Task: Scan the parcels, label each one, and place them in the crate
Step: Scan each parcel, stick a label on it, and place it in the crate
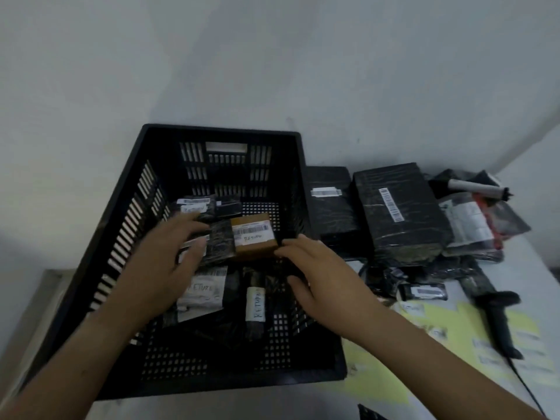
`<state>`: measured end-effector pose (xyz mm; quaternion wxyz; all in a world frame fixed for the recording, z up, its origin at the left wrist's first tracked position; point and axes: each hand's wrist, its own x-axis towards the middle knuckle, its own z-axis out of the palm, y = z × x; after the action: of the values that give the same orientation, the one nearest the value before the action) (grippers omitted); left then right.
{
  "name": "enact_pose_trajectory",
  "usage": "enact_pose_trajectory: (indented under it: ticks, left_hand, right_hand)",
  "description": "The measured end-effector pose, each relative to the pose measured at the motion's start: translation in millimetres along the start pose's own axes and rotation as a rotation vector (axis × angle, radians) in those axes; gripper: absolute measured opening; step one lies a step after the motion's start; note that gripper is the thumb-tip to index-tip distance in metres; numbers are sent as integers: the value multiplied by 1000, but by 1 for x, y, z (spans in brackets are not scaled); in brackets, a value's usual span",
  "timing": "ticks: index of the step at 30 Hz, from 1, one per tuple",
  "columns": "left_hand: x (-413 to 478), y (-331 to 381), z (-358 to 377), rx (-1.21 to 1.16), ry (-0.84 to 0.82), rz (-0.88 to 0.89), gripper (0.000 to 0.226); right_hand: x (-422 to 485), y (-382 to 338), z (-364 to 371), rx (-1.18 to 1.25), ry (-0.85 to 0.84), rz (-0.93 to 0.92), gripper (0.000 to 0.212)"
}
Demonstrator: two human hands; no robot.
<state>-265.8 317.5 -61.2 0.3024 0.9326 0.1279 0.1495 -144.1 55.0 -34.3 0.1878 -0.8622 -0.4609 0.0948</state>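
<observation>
Pale tabletop against a blank wall, bearing a black slatted crate. Inside it, a labelled brown parcel lying flat among black-wrapped parcels. Left grip spread wide over those, holding nothing. Right grip loose-fingered too, fingertips at the brown parcel's near corner. Beside the crate, larger black parcels; nearer, a scanner on yellow label sheets.

Black crate, its walls and floor patterned with pale slots and square holes. At centre, a brown cardboard parcel with a white barcode label, beside glossy black parcels. At 3 o'clock, black wrapped boxes with striped white barcodes; at 4 o'clock, a pale yellow sheet under a black scanner; off-white wall at 12 o'clock
</observation>
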Motion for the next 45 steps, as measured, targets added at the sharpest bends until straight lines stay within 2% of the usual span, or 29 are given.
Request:
enact_pose_trajectory:
  ticks: [2,5,10,15,20,24,26,29,31,37,39,42,45]
  left_hand:
    - [2,46,26,-159,-35,12,40]
    - [5,100,69,-368,-97,7,52]
    - [8,155,120,-422,-245,-98,57]
    - [5,178,148,-284,-217,-152,60]
    - [3,185,159,-12,-171,-144,68]
    - [8,188,167,295,-118,-7,76]
    - [16,193,174,376,-107,17,79]
    - [45,218,189,400,-91,23,68]
    - [70,242,206,344,-113,32,61]
    - [113,293,268,210,-261,46,60]
    - [115,296,281,219,-310,32,61]
    - [113,290,291,217,-370,21,61]
    - [108,286,297,190,-360,39,61]
  right_hand:
    - [-26,18,-2,53,56,99,48]
    - [-58,43,-2,248,64,241,42]
    - [-101,82,1,539,41,385,43]
    - [-138,138,-24,614,82,463,47]
    - [-163,207,-71,598,230,544,45]
    - [-159,265,-117,576,375,546,42]
    - [-148,291,-138,563,440,539,40]
    - [-128,331,-161,565,549,576,43]
    - [-117,354,-170,582,550,633,51]
    - [-95,392,-177,600,358,658,77]
    - [-88,399,-176,551,316,640,70]
    - [-80,403,-174,508,298,641,49]
    - [-80,400,-175,515,401,626,36]
